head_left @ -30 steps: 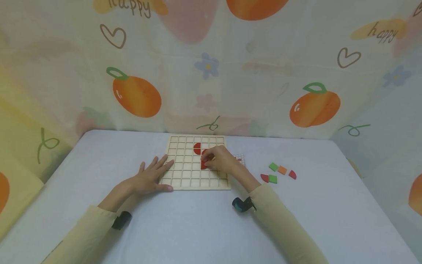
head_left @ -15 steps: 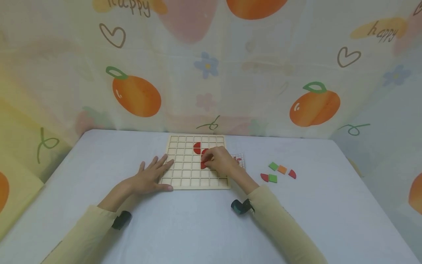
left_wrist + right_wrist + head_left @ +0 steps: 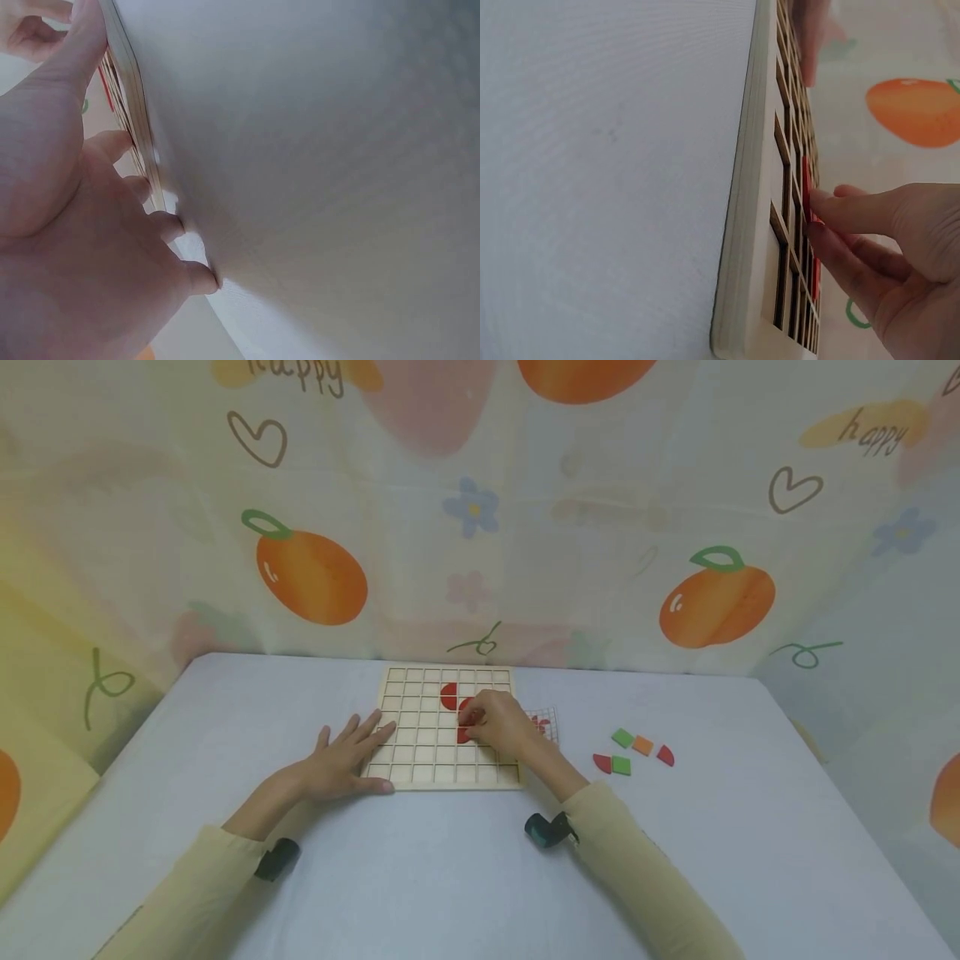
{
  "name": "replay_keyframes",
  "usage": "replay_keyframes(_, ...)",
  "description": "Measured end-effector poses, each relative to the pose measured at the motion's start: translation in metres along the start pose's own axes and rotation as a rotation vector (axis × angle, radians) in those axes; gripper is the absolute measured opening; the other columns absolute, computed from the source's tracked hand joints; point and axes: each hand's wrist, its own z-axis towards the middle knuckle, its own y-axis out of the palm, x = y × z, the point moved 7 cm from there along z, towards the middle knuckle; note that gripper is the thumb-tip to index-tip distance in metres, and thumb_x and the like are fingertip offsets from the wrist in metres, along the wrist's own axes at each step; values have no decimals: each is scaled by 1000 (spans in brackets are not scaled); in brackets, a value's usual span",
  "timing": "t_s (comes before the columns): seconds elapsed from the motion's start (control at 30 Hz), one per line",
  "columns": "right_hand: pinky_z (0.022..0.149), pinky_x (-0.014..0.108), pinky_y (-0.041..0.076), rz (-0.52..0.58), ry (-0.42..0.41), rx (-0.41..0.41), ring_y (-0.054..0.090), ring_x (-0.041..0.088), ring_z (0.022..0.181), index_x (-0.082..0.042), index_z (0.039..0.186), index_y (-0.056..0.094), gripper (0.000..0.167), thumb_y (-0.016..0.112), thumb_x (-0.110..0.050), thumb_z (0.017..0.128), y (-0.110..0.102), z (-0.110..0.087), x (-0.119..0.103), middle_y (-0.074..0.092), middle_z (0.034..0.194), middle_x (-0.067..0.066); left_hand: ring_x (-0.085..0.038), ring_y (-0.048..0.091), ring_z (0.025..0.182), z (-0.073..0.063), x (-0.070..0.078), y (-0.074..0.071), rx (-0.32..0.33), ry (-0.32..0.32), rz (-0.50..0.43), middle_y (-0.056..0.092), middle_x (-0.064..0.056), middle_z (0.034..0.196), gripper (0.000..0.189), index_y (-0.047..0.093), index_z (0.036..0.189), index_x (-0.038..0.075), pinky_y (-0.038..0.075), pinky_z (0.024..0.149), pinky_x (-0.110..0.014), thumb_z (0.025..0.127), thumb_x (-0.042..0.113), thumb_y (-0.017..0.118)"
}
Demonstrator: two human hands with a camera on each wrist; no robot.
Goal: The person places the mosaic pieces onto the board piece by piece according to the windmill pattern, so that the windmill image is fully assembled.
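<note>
A square wooden grid board (image 3: 420,756) lies on the white table. My left hand (image 3: 333,768) rests at its left edge with fingers spread, some fingertips on the grid and the thumb at the near corner. Over the middle of the board, my right hand (image 3: 502,722) has its thumb and fingers bent down at a red quarter-circle tile (image 3: 462,736), which it appears to pinch in a grid cell. The right wrist view shows the fingertips against a red tile (image 3: 806,180). Other red tiles (image 3: 448,697) sit just beyond; the hand partly hides them.
A small pattern card (image 3: 553,720) with a printed grid lies partly under the right wrist. Farther right are loose tiles: green squares (image 3: 622,766), an orange square (image 3: 642,745) and red quarter-circles (image 3: 666,756). A printed cloth (image 3: 480,568) hangs behind the table.
Hardly anything moves. The right forearm has shifted slightly left, and its fingers stay at the same red tile. More of the pattern card shows. The left hand stays still.
</note>
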Motion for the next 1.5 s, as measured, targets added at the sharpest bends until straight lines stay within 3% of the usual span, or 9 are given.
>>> replay_keyframes(0.27,74,29,52,-4,49,-17,61,15,81,-7,97,75,12,74,-4,86,0,-2,2,68,91,3,-51,-2,145,-2,4,-2,-3,12,-15,5,-22,162,97,22,156,9,-9,106,-73,84,54,70)
replay_keyframes(0.67,81,30,53,-41,36,-38,63,18,91,-7,99,76,14,73,-3,86,-8,-2,-1,70,100,4,-51,-2,145,-1,7,-2,-1,12,-12,5,-22,162,97,22,156,10,-8,107,-73,84,53,70)
replay_keyframes(0.87,83,33,53,-76,44,-7,64,21,96,-5,105,74,17,72,-5,89,-34,-11,1,71,106,6,-52,-3,145,-2,9,-1,-6,15,-18,5,-22,162,97,22,156,9,-8,106,-73,84,52,70)
replay_keyframes(1.13,72,31,56,-89,56,22,66,25,94,0,109,71,20,70,-2,89,-78,-32,21,70,107,14,-52,-2,145,-1,10,-1,-8,14,1,5,-23,162,97,21,156,9,-7,106,-74,85,54,69)
replay_keyframes(1.5,85,41,55,-161,114,32,65,27,95,0,109,72,20,69,-1,89,-100,-64,65,70,108,13,-52,-2,144,-3,7,-3,-15,-6,2,5,-23,162,97,22,156,9,-7,106,-74,85,54,69)
